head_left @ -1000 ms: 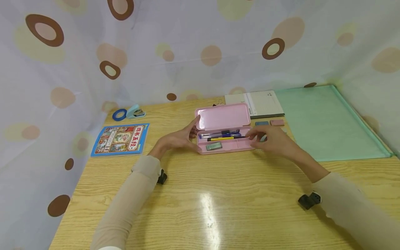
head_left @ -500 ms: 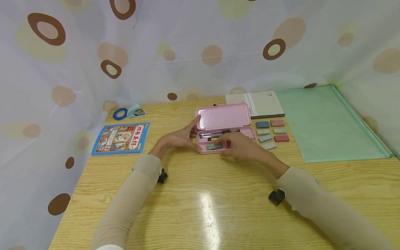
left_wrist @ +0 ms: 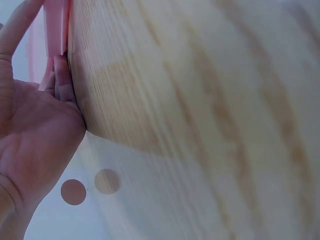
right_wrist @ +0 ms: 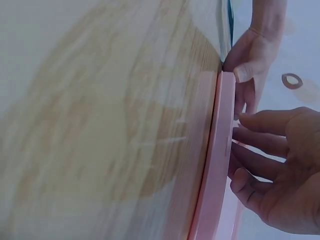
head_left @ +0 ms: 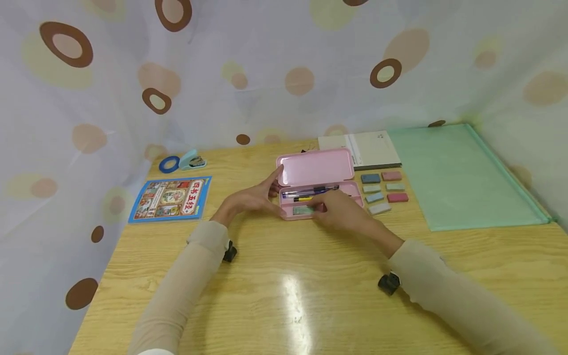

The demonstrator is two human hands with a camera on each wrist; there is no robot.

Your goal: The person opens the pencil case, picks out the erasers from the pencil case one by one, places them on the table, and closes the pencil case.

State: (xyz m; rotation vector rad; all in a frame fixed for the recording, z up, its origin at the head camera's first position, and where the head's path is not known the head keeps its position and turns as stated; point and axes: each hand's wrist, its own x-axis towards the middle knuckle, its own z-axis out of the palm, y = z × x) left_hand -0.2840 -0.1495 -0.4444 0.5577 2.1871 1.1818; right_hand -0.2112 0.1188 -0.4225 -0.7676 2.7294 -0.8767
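Backdrop: white curtain (head_left: 284,64) with brown and tan dots hangs round a wooden desk (head_left: 284,286), pretty cosy little booth.
Pencil case: pink pencil case (head_left: 316,167) sits lid-up near the middle-back of the desk, with pens (head_left: 306,192) and a greenish eraser (head_left: 303,210) lying in the tray.
Left hand: left hand (head_left: 250,198) is at the case's left end, fingers mostly straight, thumb tip up against the lid corner and the other fingers along the tray's near-left edge; it steadies the case rather than grabbing it.
Right hand: right hand (head_left: 340,211) is over the tray's right half, fingers loosely bent and reaching into the tray just beside the greenish eraser; can't tell for sure whether it's pinching anything, the wrist view shows the fingers relaxed and apart.
Eraser set: six small coloured erasers (head_left: 382,189) in two rows just right of the case.
Back right: white notebook (head_left: 366,149) and a big green folder (head_left: 457,175).
Left side: blue picture book (head_left: 170,198), with a blue tape roll (head_left: 169,163) and a light blue stapler (head_left: 193,159) behind it.
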